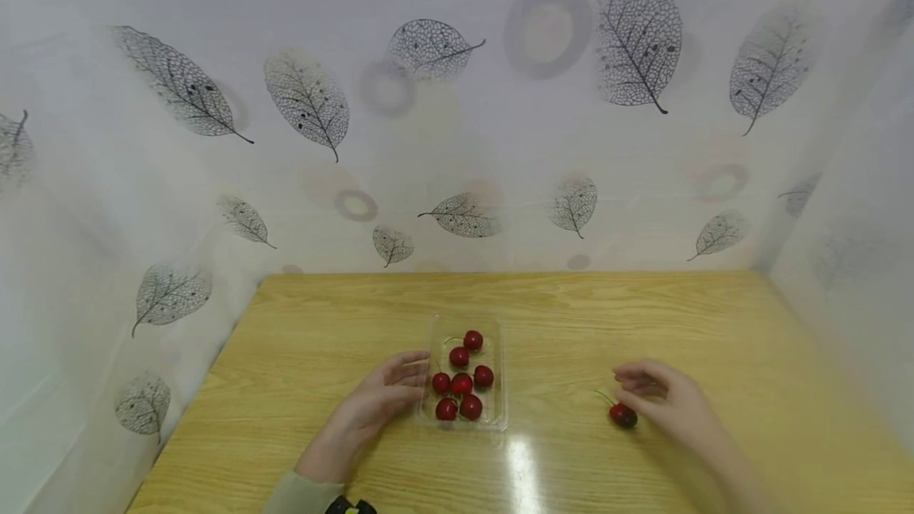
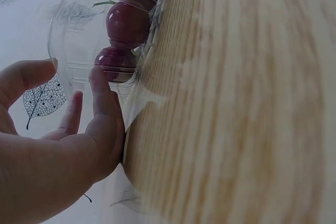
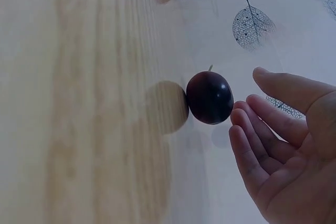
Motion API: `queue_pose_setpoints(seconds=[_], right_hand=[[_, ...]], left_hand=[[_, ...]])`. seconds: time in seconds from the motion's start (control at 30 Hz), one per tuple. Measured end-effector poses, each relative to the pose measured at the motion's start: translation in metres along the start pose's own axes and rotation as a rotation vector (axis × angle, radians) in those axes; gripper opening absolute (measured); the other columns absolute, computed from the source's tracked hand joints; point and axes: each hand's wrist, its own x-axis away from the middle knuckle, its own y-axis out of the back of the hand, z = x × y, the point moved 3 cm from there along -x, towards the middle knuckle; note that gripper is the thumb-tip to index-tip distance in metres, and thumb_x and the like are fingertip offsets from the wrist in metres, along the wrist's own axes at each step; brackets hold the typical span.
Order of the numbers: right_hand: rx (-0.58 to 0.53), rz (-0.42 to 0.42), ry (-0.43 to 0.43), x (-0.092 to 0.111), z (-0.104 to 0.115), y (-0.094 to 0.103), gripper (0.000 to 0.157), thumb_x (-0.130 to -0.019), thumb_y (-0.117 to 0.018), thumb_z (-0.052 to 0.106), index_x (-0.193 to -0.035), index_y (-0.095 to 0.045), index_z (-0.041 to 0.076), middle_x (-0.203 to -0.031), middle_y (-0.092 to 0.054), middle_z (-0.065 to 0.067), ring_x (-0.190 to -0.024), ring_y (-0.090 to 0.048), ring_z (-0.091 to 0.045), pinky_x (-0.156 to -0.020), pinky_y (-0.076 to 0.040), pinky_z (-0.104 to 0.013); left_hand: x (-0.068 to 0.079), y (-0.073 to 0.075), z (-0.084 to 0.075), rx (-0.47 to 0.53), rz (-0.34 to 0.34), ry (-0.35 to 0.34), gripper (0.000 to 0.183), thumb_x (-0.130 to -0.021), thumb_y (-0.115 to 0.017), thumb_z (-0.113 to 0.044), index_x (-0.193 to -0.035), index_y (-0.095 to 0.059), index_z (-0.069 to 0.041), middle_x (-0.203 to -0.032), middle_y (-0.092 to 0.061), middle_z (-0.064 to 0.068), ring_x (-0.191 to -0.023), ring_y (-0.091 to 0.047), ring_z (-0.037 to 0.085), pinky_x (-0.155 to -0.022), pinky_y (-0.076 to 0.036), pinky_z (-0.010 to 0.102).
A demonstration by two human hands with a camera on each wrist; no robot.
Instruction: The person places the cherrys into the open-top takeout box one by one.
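Observation:
A clear plastic box [image 1: 505,387] holding several dark red cherries [image 1: 483,376] stands on the table. My left hand [image 1: 385,391] is at the box's left side. In the left wrist view, the fingertips [image 2: 98,77] touch the box's clear wall, with the thumb and fingers spread apart. Over on the right lies a single cherry [image 1: 624,416] with a thin green stem, on the tabletop. Beside it is my right hand [image 1: 660,395], its thumb and fingers apart. In the right wrist view, the fingertips [image 3: 239,111] come close to that cherry, with nothing gripped; whether they touch it I cannot tell.
A light wood-grain table [image 1: 343,308] lies under everything, with a glossy surface that reflects light. White sheeting printed with grey leaves [image 1: 464,141] closes off the back and both sides. A dark band [image 1: 350,506] is on my left wrist.

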Motion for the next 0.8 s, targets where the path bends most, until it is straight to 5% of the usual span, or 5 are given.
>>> queue_pose_setpoints(seconds=[0.53,0.8], right_hand=[[0.062,0.058,-0.067,0.010,-0.007,0.000,0.039,-0.086,-0.087,0.014,-0.121,-0.074,0.003,-0.110,-0.079,-0.008,-0.089,-0.064,0.008,-0.080,-0.058,-0.019],[0.027,0.131,-0.055,0.015,-0.015,-0.003,0.043,-0.085,-0.087,0.010,-0.123,-0.071,-0.004,-0.115,-0.077,-0.016,-0.091,-0.063,0.010,-0.081,-0.060,-0.018]], left_hand=[[0.000,-0.001,0.001,-0.007,-0.005,0.005,0.073,-0.094,-0.065,0.004,-0.161,-0.034,0.006,-0.164,-0.035,0.035,-0.138,-0.054,0.029,-0.104,-0.053,0.025],[0.000,0.000,-0.001,-0.006,-0.004,0.001,0.074,-0.094,-0.064,0.004,-0.161,-0.033,0.006,-0.164,-0.035,0.035,-0.137,-0.055,0.027,-0.104,-0.053,0.025]])
